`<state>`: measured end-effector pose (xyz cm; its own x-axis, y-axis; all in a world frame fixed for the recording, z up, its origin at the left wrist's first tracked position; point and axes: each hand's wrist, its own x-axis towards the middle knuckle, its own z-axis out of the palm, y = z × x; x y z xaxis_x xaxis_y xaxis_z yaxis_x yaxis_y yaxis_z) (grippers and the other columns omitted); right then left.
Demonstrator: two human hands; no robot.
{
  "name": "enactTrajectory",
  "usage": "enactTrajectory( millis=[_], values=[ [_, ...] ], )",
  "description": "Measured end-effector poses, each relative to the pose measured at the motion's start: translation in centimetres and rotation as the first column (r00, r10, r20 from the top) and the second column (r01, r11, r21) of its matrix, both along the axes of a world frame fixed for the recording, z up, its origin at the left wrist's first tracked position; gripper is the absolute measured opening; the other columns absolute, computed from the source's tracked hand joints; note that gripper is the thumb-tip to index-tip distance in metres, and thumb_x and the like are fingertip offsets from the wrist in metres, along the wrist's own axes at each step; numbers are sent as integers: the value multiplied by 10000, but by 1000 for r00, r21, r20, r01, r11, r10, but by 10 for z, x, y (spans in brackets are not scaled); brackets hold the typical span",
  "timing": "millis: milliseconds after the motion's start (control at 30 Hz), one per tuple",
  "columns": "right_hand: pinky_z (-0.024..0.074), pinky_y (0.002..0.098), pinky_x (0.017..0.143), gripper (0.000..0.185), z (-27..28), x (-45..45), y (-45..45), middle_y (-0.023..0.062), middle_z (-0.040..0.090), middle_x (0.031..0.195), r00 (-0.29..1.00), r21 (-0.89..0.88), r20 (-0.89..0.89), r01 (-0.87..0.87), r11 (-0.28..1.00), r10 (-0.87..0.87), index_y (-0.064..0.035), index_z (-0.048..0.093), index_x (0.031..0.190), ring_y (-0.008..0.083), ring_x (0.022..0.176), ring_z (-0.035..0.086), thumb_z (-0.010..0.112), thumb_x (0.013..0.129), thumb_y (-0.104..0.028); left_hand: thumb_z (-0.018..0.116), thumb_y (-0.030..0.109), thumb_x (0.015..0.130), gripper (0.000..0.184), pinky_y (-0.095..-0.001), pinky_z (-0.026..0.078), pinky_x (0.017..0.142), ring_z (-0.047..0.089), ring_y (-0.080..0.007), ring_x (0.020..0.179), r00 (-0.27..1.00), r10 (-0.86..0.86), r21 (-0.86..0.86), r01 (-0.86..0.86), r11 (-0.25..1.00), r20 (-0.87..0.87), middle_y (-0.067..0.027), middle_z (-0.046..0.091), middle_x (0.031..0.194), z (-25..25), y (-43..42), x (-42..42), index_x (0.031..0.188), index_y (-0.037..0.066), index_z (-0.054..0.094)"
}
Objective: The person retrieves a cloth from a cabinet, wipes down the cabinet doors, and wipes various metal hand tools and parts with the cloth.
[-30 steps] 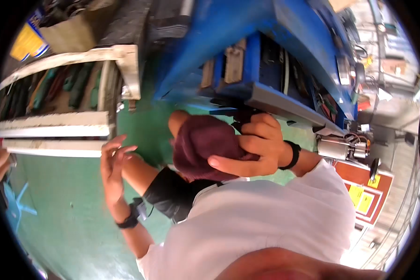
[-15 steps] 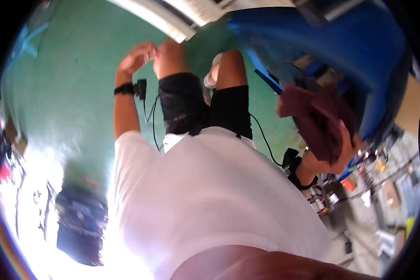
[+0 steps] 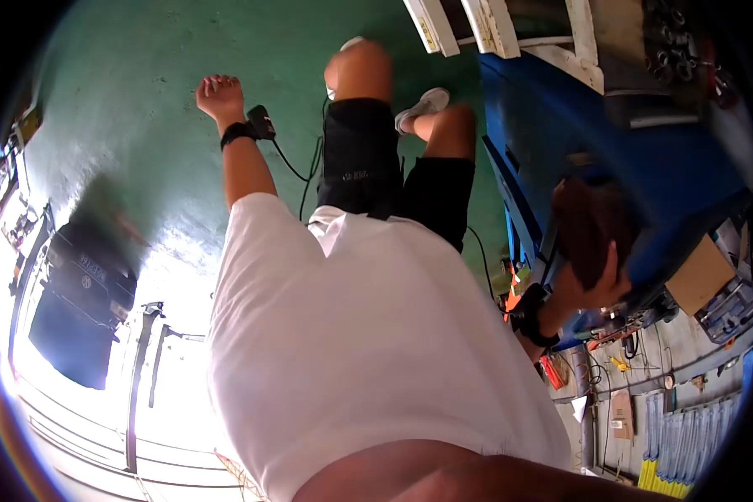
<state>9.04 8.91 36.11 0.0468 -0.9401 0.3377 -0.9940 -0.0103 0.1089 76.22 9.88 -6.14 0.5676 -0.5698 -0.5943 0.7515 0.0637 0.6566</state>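
Note:
My right hand (image 3: 601,289) is closed on a dark maroon cloth (image 3: 590,226), which hangs bunched in front of the fingers, beside a blue metal cabinet (image 3: 694,180). Shadow darkens the cloth's lower folds. My left hand (image 3: 220,98) is out over the green floor, away from any object, its fingers curled in and nothing visible in them. Each wrist has a black strap; the left one carries a small black box (image 3: 260,122) with a cable.
White metal parts (image 3: 494,29) jut in at the top, near the cabinet. A thin black cable (image 3: 314,163) runs beside my leg. A cardboard piece (image 3: 701,274) and several tools lie at the right. Behind me on the left stands a dark car (image 3: 84,293).
The view has turned, so my legs and the cabinet appear farther right. My left hand has moved away from my knee. The cloth stays in my right hand, now in deeper shadow by the cabinet.

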Motion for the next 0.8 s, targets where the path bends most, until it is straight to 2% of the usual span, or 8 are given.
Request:
enactTrajectory(
  millis=[133,167,200,333,433,533,633,800],
  values=[
    [471,430,733,376,-14,0,-7,118,517,952,962,23,266,52,998,-57,-151,727,1114,322,855,544,790,745,-182,563,173,851,72,-352,390,649,489,-189,704,260,-498,418,307,855,827,-33,530,805,12,1,-14,856,120,514],
    [474,431,754,372,-16,-3,-7,122,513,967,957,42,281,60,997,-69,-153,725,1120,326,871,541,779,752,-156,563,169,850,70,-352,386,644,484,-189,698,819,-277,181,214,960,503,-32,524,796,39,-13,-34,856,122,511],
    [474,431,754,372,-16,-3,-9,122,513,967,958,38,279,61,997,-69,-153,725,1120,326,871,541,779,752,-156,563,167,849,70,-352,384,641,481,-189,695,963,-158,87,142,986,219,-31,522,792,50,-20,-41,856,122,510],
    [471,431,794,416,-13,2,-3,144,501,1016,952,100,293,58,993,-85,-150,718,1131,340,925,529,767,719,-119,559,154,852,65,-342,378,633,478,-185,689,996,-85,37,85,996,-22,-31,515,776,72,-42,-56,859,117,506],
    [478,443,825,497,0,8,-12,180,523,1035,934,235,317,90,968,-164,-155,694,1164,368,939,539,754,674,-94,558,153,860,70,-338,384,633,470,-182,682,512,-492,308,403,862,704,-34,505,766,137,-84,-95,856,106,506],
    [507,436,803,560,25,14,-18,201,551,1034,865,345,421,125,930,-272,-181,653,1222,395,893,577,734,677,-78,563,159,875,70,-322,404,634,486,-178,683,939,-313,-69,306,950,-143,-34,517,764,250,-133,-194,887,99,528],
    [534,430,741,616,25,5,-8,196,568,1014,832,432,436,142,891,-344,-210,617,1264,401,828,603,710,675,-58,573,173,888,132,-308,444,664,535,-166,720,796,-605,135,599,789,-1,-39,571,810,305,-164,-282,975,74,561],
    [534,465,694,624,30,-6,29,185,577,1008,769,512,434,217,831,-469,-228,600,1283,413,814,624,690,688,-63,590,117,902,216,-278,483,740,607,-149,809,-97,-944,141,988,-54,316,-63,639,905,347,-170,-385,1093,20,572]
  ],
)
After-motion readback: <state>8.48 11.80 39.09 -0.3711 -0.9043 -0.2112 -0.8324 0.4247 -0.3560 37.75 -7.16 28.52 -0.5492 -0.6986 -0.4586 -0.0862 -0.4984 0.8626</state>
